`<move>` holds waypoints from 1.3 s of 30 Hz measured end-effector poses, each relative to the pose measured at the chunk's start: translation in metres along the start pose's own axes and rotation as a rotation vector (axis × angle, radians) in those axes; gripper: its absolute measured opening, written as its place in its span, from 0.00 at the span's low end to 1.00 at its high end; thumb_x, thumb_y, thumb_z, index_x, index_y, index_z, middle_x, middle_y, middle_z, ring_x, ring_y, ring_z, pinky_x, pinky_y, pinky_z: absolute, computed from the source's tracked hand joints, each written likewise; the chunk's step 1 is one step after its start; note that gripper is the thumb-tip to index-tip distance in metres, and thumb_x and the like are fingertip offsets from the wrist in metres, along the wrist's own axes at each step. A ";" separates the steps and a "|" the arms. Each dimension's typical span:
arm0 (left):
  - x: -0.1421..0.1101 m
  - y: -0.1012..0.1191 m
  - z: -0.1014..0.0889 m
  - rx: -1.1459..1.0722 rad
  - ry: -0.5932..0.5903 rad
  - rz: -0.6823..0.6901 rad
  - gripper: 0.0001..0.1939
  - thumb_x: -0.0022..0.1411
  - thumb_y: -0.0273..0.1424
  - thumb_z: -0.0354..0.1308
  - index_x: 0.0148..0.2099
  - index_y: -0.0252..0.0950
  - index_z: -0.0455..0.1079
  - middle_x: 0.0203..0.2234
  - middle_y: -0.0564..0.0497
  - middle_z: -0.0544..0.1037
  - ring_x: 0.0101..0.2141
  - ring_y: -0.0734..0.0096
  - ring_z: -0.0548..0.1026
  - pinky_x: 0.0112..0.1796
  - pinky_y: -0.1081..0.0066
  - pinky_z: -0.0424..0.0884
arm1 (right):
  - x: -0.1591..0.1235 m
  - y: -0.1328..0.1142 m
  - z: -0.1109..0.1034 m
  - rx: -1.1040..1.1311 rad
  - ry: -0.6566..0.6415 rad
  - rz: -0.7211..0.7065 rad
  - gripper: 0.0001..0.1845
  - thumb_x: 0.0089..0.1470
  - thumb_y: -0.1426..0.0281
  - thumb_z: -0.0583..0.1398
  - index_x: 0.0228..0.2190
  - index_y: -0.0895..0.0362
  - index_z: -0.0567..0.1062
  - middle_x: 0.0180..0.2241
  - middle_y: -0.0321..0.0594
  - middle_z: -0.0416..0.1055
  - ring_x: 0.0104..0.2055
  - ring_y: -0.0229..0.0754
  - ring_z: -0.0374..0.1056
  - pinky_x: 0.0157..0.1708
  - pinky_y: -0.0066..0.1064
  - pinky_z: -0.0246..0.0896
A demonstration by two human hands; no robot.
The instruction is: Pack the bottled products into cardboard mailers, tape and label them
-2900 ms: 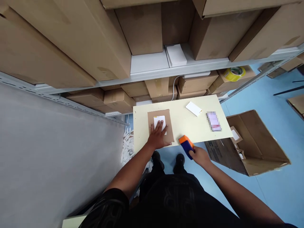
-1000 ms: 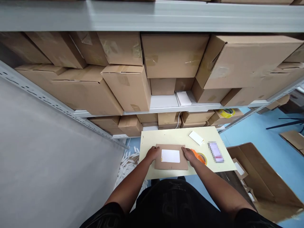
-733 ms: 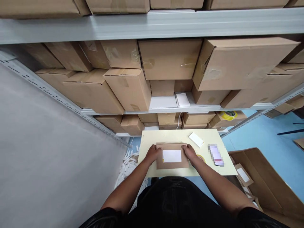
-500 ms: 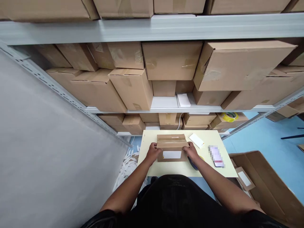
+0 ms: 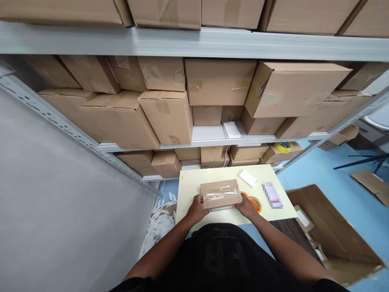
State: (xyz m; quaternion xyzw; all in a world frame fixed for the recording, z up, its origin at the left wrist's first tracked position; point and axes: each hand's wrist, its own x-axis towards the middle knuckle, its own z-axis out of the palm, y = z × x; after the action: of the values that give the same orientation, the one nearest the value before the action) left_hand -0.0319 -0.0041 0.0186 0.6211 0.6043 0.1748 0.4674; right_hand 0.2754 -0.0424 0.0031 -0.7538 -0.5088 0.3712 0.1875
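A small cardboard box [image 5: 221,192] is held between my two hands above the pale yellow table [image 5: 190,184]. Clear tape runs across its upturned face, and a strip of its white label shows low on the near side. My left hand [image 5: 196,210] grips the left end, thumb on the near side. At the right end my right hand [image 5: 245,207] is closed round the corner. Just beside the right hand lies an orange tape dispenser [image 5: 252,201] with a roll of tape. Behind it are a flat white box [image 5: 248,178] and a phone with a blurred screen [image 5: 272,195].
Shelving [image 5: 170,147] stacked with cardboard boxes stands behind the table. A yellow tape roll [image 5: 283,147] rests on a lower-shelf box. On the right, a large open carton [image 5: 328,227] holds small labelled boxes. White paper scraps [image 5: 158,221] lie on the floor at left, beside the wall.
The box has been tilted so its taped face turns up and its label is mostly hidden. The orange dispenser has come into sight by my right hand. The view has shifted slightly.
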 end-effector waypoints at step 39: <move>0.225 0.237 0.265 0.953 -0.448 0.284 0.21 0.66 0.41 0.58 0.55 0.34 0.73 0.53 0.35 0.75 0.55 0.45 0.72 0.51 0.55 0.70 | 0.017 0.137 -0.122 0.512 -0.175 0.186 0.15 0.54 0.57 0.60 0.38 0.53 0.79 0.32 0.38 0.78 0.37 0.47 0.75 0.38 0.35 0.66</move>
State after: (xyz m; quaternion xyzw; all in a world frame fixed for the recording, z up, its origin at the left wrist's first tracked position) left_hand 0.3615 0.1437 -0.0052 0.8618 0.4124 -0.1936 0.2231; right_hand 0.4572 -0.0718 -0.0139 -0.6904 -0.3414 0.5669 0.2923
